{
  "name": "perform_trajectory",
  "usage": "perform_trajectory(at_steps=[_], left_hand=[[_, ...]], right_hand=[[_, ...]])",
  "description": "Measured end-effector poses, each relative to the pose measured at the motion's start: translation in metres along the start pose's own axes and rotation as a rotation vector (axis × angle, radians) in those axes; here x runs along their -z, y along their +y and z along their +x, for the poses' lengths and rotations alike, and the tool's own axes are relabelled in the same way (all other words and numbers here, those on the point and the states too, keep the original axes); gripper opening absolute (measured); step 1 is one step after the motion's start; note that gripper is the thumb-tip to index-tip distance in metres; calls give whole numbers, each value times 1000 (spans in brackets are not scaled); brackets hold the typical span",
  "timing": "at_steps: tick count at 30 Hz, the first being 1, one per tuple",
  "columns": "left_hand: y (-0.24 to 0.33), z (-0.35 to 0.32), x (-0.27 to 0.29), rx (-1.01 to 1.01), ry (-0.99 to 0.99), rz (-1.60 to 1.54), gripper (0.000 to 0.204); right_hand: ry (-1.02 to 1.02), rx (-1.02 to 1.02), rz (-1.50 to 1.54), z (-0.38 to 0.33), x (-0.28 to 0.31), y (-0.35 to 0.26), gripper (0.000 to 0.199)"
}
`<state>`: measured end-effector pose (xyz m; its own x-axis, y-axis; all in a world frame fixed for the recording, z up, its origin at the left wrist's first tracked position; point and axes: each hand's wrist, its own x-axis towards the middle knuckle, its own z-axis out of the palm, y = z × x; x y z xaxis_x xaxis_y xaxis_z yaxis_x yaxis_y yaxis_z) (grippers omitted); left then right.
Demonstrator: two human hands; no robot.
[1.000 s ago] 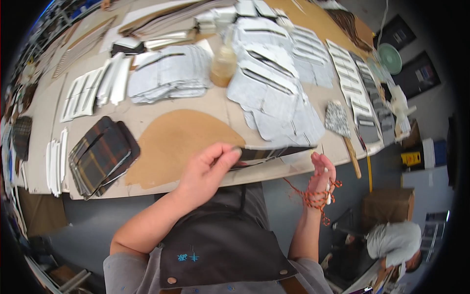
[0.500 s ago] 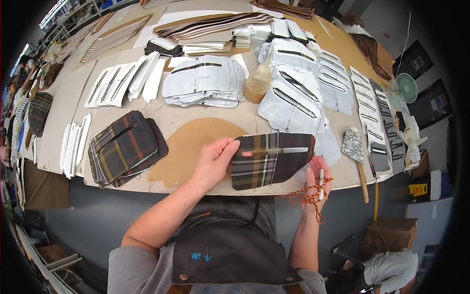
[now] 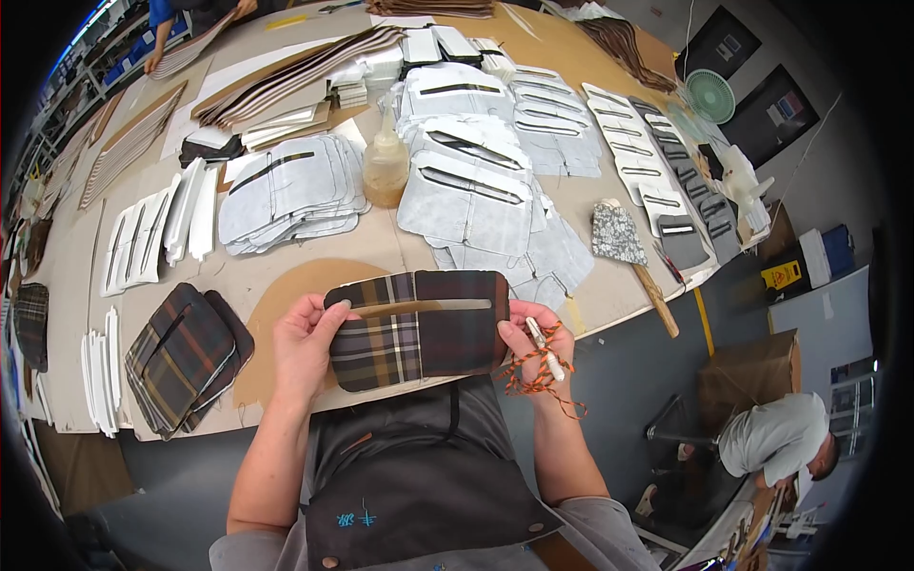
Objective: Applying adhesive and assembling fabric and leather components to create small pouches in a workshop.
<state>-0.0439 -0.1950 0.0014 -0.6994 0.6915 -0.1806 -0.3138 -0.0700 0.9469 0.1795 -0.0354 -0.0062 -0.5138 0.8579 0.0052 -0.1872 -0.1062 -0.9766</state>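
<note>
— What takes up most of the view?

— A long worktable (image 3: 286,276) covered in cut pieces: stacks of grey panels (image 3: 457,181) with dark slots, white strips (image 3: 143,238) at the left, and a pile of plaid pieces (image 3: 181,357) near the front edge. A tan paper pattern (image 3: 286,285) lies just behind the hands.

— And what is the person holding?

— A plaid fabric panel (image 3: 419,328) with a long slot across its upper part, lifted above the table's front edge, in front of a dark apron (image 3: 419,476). The left hand (image 3: 307,344) grips its left end, thumb on the face. The right hand (image 3: 538,343) pinches the right end and also clasps a small white tool (image 3: 543,347) with tangled orange cord (image 3: 538,381) hanging from it.

— Anything smaller nearby?

— A squeeze bottle of amber liquid (image 3: 386,167) stands among the grey stacks, and a speckled brush with a wooden handle (image 3: 628,252) lies to the right.
</note>
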Motion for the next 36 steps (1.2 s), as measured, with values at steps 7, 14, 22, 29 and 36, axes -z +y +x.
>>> perform_trajectory(at_steps=[7, 14, 22, 29, 36], left_hand=[[-1, 1, 0, 3, -26, -23, 7], [31, 14, -13, -451, -185, 378, 19], [31, 19, -62, -875, -242, 786, 23], [-18, -16, -76, -826, -292, 1066, 14], [-17, 10, -62, -759, -502, 876, 12]], right_hand=[[13, 4, -12, -3, -3, -4, 24], [38, 332, -169, -1, 8, -7, 16], [-124, 765, -823, 8, 14, -4, 29], [-191, 19, -317, 1, 16, -17, 32], [-257, -223, -129, 8, 24, -11, 13]])
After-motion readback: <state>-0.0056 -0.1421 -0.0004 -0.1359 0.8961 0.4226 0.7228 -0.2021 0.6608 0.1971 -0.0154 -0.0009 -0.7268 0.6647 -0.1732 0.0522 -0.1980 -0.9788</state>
